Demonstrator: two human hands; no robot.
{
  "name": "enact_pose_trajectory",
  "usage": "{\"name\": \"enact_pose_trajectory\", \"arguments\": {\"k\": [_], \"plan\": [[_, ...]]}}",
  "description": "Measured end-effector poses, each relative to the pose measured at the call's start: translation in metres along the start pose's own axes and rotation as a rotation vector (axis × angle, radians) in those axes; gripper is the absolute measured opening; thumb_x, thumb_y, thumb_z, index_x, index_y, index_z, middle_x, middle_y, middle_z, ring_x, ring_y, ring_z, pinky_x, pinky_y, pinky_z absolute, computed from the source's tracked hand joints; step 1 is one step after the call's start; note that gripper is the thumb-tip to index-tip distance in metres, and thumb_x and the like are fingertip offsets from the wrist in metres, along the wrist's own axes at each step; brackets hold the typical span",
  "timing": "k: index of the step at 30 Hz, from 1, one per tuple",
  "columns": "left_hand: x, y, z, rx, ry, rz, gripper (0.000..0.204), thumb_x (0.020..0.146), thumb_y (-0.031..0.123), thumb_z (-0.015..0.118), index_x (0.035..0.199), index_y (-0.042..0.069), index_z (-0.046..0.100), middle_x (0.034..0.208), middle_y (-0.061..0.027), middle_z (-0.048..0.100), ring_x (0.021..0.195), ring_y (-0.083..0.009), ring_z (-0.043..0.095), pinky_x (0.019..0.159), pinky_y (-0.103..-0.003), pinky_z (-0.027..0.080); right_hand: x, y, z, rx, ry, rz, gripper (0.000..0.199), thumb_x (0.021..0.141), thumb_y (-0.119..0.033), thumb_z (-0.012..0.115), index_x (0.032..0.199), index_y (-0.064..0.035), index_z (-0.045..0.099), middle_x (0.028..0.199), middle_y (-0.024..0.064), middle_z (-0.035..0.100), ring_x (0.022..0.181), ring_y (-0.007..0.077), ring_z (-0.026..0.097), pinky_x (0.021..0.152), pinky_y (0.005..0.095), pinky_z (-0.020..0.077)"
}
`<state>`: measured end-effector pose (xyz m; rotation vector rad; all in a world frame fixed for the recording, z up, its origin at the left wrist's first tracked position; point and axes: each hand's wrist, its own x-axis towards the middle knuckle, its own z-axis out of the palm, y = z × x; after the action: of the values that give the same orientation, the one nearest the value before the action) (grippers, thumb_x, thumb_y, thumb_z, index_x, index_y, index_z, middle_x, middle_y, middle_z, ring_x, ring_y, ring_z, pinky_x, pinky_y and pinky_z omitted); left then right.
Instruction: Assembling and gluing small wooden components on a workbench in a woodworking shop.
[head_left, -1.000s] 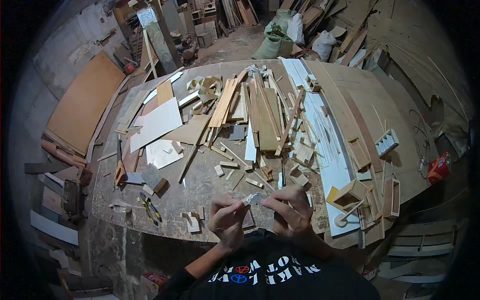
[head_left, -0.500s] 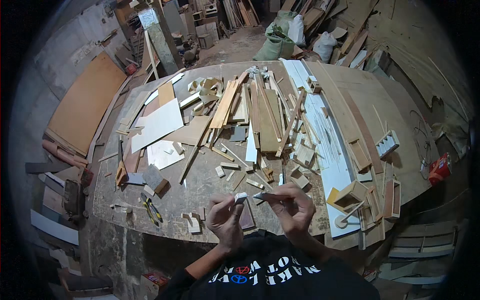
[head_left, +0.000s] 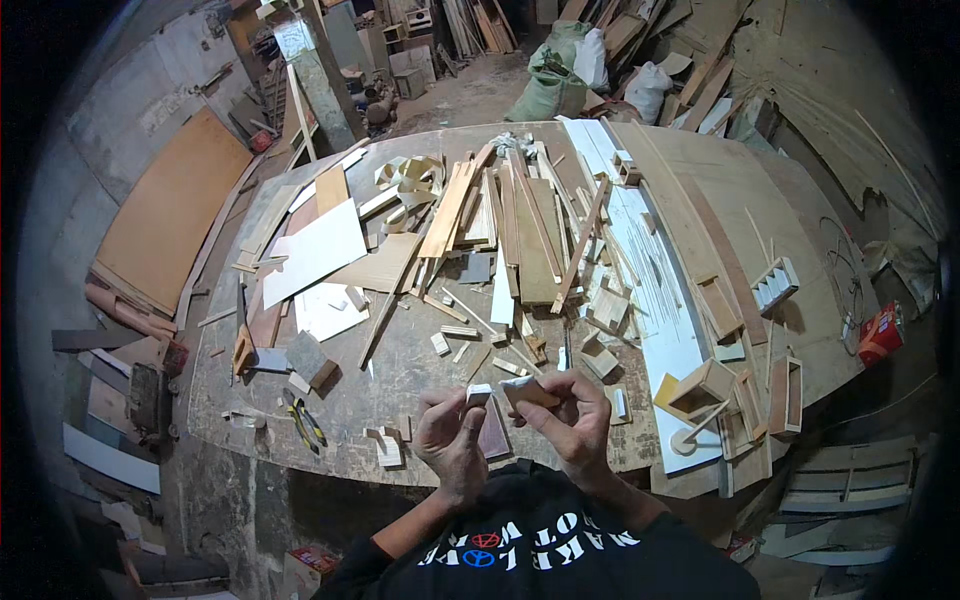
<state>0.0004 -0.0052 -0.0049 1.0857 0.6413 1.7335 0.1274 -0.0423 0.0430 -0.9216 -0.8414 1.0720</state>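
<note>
A small white block (head_left: pixel 479 394) sits pinched in the fingertips of the left hand (head_left: pixel 452 437), raised just above the near edge of the worktop (head_left: pixel 400 370). Beside it, almost touching, the right hand (head_left: pixel 572 420) closes its grip on a flat tan wooden piece (head_left: pixel 528 391), fingers curled under it and thumb on top. Both hands hover close together in front of the person's dark shirt, over a dark reddish tile (head_left: pixel 493 437) lying on the worktop below them. Small wood offcuts (head_left: pixel 386 447) lie just left of the hands, with yellow-handled pliers (head_left: pixel 302 420) farther left. To the right stands a small open wooden box (head_left: pixel 705 385). Farther out, a heap of long wooden strips (head_left: pixel 520 220) covers the middle of the worktop, flanked by a pale sheet (head_left: pixel 315 250) and a long white panel (head_left: pixel 650 280).
</note>
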Motion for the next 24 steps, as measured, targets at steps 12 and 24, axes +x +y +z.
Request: {"name": "enact_pose_trajectory", "arguments": {"k": [12, 24], "plan": [[0.001, 0.002, 0.001, -0.029, -0.006, -0.125, 0.027, 0.080, 0.003, 0.068, 0.106, -0.004, 0.061, 0.097, -0.0062, 0.053, 0.090, -0.0146, 0.057, 0.080, -0.024, 0.046, 0.005, 0.008, 0.010, -0.025, 0.024, 0.028, 0.014, 0.079, -0.002, 0.068, 0.085, -0.0039, 0.056, 0.079, 0.0019, 0.061, 0.072, 0.0048, 0.056, 0.065, 0.0189, 0.0447], [0.003, 0.004, 0.003, -0.082, 0.016, -0.156, 0.024, 0.081, -0.004, 0.064, 0.105, -0.003, 0.061, 0.096, -0.0053, 0.056, 0.091, -0.0136, 0.058, 0.081, -0.025, 0.047, 0.000, 0.010, 0.009, -0.039, -0.032, -0.087, 0.015, 0.078, 0.001, 0.069, 0.086, -0.0034, 0.056, 0.083, 0.0054, 0.064, 0.080, 0.0090, 0.061, 0.072, 0.0229, 0.0494]]}}
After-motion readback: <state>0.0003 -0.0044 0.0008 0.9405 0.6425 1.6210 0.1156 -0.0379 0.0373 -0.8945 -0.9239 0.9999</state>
